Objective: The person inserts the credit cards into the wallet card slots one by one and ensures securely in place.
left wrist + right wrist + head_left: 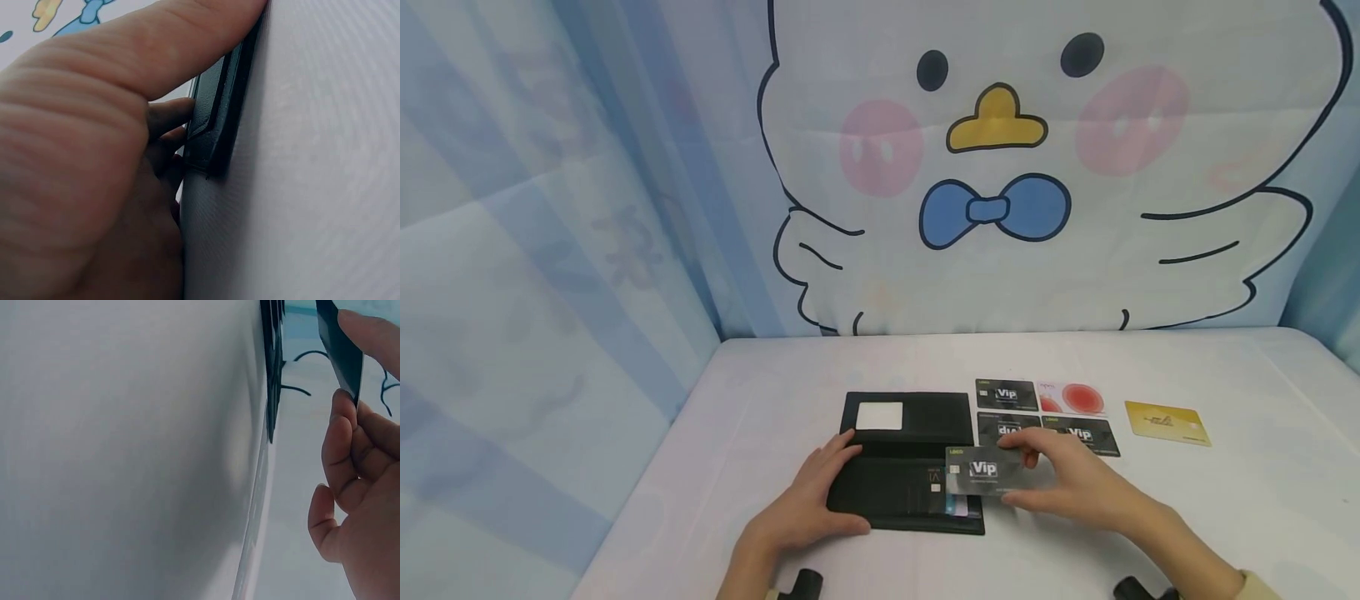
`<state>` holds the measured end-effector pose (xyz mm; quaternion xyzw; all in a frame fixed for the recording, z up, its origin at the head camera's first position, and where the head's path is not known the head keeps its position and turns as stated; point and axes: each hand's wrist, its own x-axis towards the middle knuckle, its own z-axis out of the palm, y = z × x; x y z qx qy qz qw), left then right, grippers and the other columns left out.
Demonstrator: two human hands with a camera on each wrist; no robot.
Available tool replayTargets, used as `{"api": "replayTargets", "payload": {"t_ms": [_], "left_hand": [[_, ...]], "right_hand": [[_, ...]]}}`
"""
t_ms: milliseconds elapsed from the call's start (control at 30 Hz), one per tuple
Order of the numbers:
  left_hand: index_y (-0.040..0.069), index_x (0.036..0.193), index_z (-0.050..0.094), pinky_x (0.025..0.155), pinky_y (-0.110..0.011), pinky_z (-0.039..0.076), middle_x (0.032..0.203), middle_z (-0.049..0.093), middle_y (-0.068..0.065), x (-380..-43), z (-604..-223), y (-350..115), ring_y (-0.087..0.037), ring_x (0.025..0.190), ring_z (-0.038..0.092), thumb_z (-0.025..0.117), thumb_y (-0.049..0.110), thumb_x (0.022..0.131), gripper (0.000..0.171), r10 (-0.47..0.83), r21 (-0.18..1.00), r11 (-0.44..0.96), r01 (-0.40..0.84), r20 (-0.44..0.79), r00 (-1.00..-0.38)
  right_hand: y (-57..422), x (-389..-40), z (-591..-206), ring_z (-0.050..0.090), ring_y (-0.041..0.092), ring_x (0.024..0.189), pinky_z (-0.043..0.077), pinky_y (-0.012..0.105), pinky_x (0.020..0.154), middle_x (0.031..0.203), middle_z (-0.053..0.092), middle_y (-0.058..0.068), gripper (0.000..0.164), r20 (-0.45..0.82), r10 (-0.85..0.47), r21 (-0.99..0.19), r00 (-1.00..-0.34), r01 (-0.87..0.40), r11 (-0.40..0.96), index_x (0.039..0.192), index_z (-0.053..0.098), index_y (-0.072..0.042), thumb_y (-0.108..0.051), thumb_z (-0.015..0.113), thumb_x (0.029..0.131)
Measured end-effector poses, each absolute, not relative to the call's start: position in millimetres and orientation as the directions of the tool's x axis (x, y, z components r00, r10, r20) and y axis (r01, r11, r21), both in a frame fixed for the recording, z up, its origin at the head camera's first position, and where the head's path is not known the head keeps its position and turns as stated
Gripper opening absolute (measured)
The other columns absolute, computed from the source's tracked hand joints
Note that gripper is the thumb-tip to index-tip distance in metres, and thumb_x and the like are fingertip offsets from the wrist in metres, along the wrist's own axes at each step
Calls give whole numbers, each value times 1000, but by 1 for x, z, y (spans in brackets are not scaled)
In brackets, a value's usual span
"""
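Note:
A black wallet (895, 492) lies unfolded on the table, with a white patch (880, 416) on its far half. Cards show along the right side of its near half. My left hand (808, 500) rests at the wallet's left side, fingers along that edge and thumb at the near corner. In the left wrist view, the fingertips touch the wallet (209, 119). My right hand (1075, 482) pinches a dark grey "Vip" card (981, 469) by its right end, raised over the wallet's right edge. In the right wrist view, the card (344, 362) sits between thumb and fingers.
Behind the right hand lie several cards: a black Vip card (1006, 394), a pink and red card (1071, 398), another black Vip card (1081, 435) and a partly covered dark card (996, 427). A gold card (1167, 422) lies farther right. A printed curtain (1000, 292) hangs behind the table.

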<state>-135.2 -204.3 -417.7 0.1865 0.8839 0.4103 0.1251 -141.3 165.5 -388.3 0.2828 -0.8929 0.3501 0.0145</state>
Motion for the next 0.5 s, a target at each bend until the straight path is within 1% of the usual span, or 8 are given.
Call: {"api": "replayTargets", "payload": {"t_ms": [233, 367, 500], "left_hand": [[9, 154, 39, 118, -63, 6, 167, 18, -7, -135, -417, -204, -40, 152, 6, 88, 36, 77, 95, 429, 772, 597, 220, -76, -900], [9, 154, 39, 118, -63, 6, 167, 17, -7, -135, -417, -204, -41, 152, 6, 88, 36, 78, 95, 431, 773, 594, 222, -73, -899], [9, 154, 39, 118, -64, 6, 167, 18, -8, -135, -417, -204, -42, 151, 6, 88, 36, 78, 95, 431, 773, 594, 223, -72, -900]], "right_hand": [[149, -144, -390, 51, 7, 86, 46, 30, 76, 95, 57, -13, 52, 217, -538, -613, -815, -543, 575, 120, 66, -10, -30, 89, 78], [144, -146, -392, 52, 8, 84, 47, 29, 74, 91, 56, -13, 51, 205, -543, -619, -814, -538, 572, 120, 66, -9, -29, 89, 78], [141, -146, -391, 51, 8, 84, 47, 28, 73, 92, 56, -12, 53, 179, -546, -630, -818, -522, 575, 120, 66, -9, -29, 89, 77]]}}
